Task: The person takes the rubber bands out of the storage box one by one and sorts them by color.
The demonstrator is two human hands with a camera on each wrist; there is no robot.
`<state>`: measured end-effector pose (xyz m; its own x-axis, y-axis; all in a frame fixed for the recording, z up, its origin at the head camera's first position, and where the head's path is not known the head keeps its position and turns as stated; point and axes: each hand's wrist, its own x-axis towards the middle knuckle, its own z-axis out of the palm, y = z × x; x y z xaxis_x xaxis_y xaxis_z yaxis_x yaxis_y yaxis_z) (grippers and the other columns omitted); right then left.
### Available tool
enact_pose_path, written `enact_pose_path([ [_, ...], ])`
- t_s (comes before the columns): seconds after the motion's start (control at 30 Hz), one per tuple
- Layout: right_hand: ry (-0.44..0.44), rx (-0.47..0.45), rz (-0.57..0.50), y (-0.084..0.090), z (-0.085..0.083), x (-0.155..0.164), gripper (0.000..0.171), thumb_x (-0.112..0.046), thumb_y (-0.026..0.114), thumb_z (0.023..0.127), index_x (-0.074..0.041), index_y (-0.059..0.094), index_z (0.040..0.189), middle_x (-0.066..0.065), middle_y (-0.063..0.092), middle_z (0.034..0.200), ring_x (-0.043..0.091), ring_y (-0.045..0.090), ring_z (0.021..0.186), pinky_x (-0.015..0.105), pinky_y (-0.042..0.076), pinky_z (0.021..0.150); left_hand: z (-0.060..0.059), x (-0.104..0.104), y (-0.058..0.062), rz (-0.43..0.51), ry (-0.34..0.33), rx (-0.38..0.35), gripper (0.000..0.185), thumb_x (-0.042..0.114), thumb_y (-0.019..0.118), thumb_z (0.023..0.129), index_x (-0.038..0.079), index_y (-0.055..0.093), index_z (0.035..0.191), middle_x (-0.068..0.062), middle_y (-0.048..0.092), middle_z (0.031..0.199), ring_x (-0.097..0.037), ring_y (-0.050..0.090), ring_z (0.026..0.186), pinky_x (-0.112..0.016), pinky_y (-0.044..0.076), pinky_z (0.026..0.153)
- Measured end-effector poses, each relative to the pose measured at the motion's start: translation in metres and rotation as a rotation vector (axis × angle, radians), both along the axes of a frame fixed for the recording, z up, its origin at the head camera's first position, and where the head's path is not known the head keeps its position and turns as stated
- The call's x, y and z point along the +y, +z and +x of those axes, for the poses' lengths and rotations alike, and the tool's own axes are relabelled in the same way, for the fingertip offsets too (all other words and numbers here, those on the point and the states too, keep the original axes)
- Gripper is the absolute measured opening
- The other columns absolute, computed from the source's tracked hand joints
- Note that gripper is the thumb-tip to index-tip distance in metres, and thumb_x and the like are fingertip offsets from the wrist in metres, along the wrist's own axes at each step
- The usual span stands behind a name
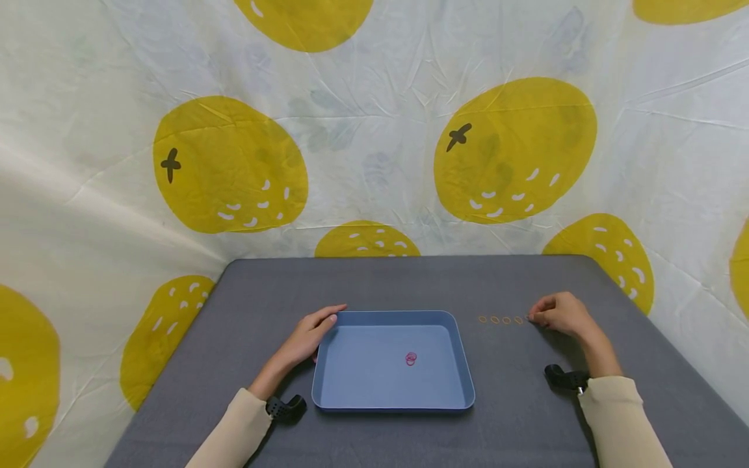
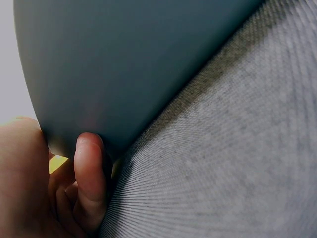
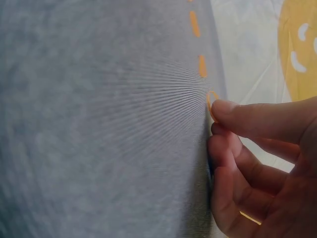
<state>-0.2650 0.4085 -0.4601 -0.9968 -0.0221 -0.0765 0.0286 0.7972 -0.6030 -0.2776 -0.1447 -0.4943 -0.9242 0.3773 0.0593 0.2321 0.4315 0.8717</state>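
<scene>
In the head view a shallow blue tray [image 1: 386,400] lies on the table, with a small clump of pink rubber bands [image 1: 411,359] inside, right of its middle. My left hand [image 1: 305,338] holds the tray's far left corner, thumb at the rim. The left wrist view shows a bent finger [image 2: 90,166] against the tray's outer wall [image 2: 114,64]. To the right, my right hand [image 1: 563,314] pinches an orange rubber band [image 3: 211,105] between thumb and fingertips, close over the cloth. It is at the right end of a row of several orange rubber bands [image 1: 494,320].
Grey cloth [image 1: 374,283] covers the table. Behind it hangs a white curtain [image 1: 374,162] printed with large yellow fruit. Black wrist cameras [image 1: 285,409] are strapped to both wrists, low over the cloth.
</scene>
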Motion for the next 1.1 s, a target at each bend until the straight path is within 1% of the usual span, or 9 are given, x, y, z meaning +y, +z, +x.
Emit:
enact_pose_path([
  [0.1, -0.019, -0.002, 0.015, -0.002, 0.0, -0.001, 0.015, -0.014, 0.075, 0.092, 0.001, 0.077, 0.094, 0.002, 0.071, 0.08, 0.014, 0.059, 0.072, 0.026, 0.052, 0.06, -0.001, -0.001, 0.0, 0.01, -0.011, -0.007, 0.043, 0.025, 0.043, 0.113, 0.012, 0.051, 0.154, -0.02, 0.056, 0.148, -0.018, 0.045, 0.039, -0.035, 0.044, 0.038],
  [0.27, -0.025, -0.001, 0.027, -0.002, -0.001, -0.002, 0.016, -0.014, 0.074, 0.092, 0.001, 0.077, 0.093, 0.001, 0.071, 0.077, 0.015, 0.06, 0.071, 0.029, 0.053, 0.06, 0.004, -0.001, 0.012, 0.041, -0.042, -0.03, 0.043, 0.023, 0.044, 0.113, 0.009, 0.051, 0.153, -0.021, 0.056, 0.149, -0.019, 0.047, 0.04, -0.036, 0.047, 0.039],
  [0.37, -0.023, -0.011, 0.035, 0.0, -0.001, -0.004, 0.017, -0.015, 0.074, 0.092, 0.002, 0.077, 0.093, 0.002, 0.07, 0.077, 0.015, 0.06, 0.071, 0.029, 0.053, 0.06, -0.002, -0.004, 0.003, 0.032, -0.047, -0.025, 0.045, 0.031, 0.045, 0.113, 0.016, 0.052, 0.154, -0.017, 0.056, 0.15, -0.019, 0.048, 0.04, -0.038, 0.048, 0.04],
  [0.5, -0.025, -0.018, 0.048, 0.002, 0.0, -0.006, 0.018, -0.016, 0.074, 0.093, 0.002, 0.076, 0.093, 0.003, 0.069, 0.075, 0.016, 0.059, 0.07, 0.029, 0.051, 0.059, -0.012, -0.009, -0.015, 0.018, -0.047, -0.011, 0.046, 0.042, 0.045, 0.111, 0.024, 0.052, 0.154, -0.013, 0.056, 0.15, -0.02, 0.05, 0.04, -0.04, 0.05, 0.04],
  [0.67, -0.028, -0.009, 0.055, 0.002, 0.0, -0.008, 0.018, -0.015, 0.074, 0.093, 0.002, 0.076, 0.092, 0.004, 0.069, 0.074, 0.016, 0.059, 0.068, 0.03, 0.051, 0.06, -0.012, -0.01, -0.016, 0.021, -0.049, -0.01, 0.046, 0.042, 0.045, 0.111, 0.025, 0.052, 0.153, -0.014, 0.055, 0.152, -0.019, 0.051, 0.041, -0.04, 0.05, 0.039],
  [0.87, -0.031, -0.018, 0.058, 0.001, -0.001, -0.007, 0.018, -0.016, 0.074, 0.093, 0.002, 0.076, 0.092, 0.003, 0.069, 0.075, 0.015, 0.06, 0.069, 0.031, 0.051, 0.06, -0.012, -0.009, -0.015, 0.004, -0.038, -0.008, 0.045, 0.044, 0.045, 0.111, 0.029, 0.053, 0.152, -0.009, 0.055, 0.152, -0.02, 0.053, 0.044, -0.04, 0.051, 0.04],
  [0.97, -0.029, -0.026, 0.049, 0.001, -0.001, -0.007, 0.018, -0.016, 0.075, 0.092, 0.002, 0.076, 0.093, 0.003, 0.071, 0.078, 0.015, 0.061, 0.071, 0.03, 0.052, 0.06, -0.011, -0.009, -0.014, 0.002, -0.036, -0.008, 0.045, 0.045, 0.044, 0.111, 0.03, 0.053, 0.152, -0.009, 0.055, 0.152, -0.021, 0.054, 0.045, -0.04, 0.051, 0.041],
  [1.03, -0.029, -0.027, 0.046, 0.002, 0.0, -0.007, 0.018, -0.016, 0.075, 0.092, 0.002, 0.076, 0.093, 0.003, 0.071, 0.078, 0.015, 0.062, 0.071, 0.03, 0.053, 0.06, -0.011, -0.009, -0.014, 0.002, -0.031, -0.004, 0.044, 0.045, 0.045, 0.111, 0.029, 0.054, 0.151, -0.009, 0.056, 0.152, -0.019, 0.063, 0.06, -0.04, 0.051, 0.041],
  [1.1, -0.029, -0.03, 0.045, 0.003, 0.001, -0.007, 0.018, -0.016, 0.075, 0.091, 0.002, 0.076, 0.092, 0.003, 0.072, 0.078, 0.015, 0.063, 0.071, 0.03, 0.053, 0.06, -0.012, -0.008, -0.013, 0.002, -0.025, 0.003, 0.044, 0.044, 0.046, 0.11, 0.029, 0.055, 0.151, -0.008, 0.056, 0.152, -0.019, 0.068, 0.083, -0.04, 0.051, 0.044],
])
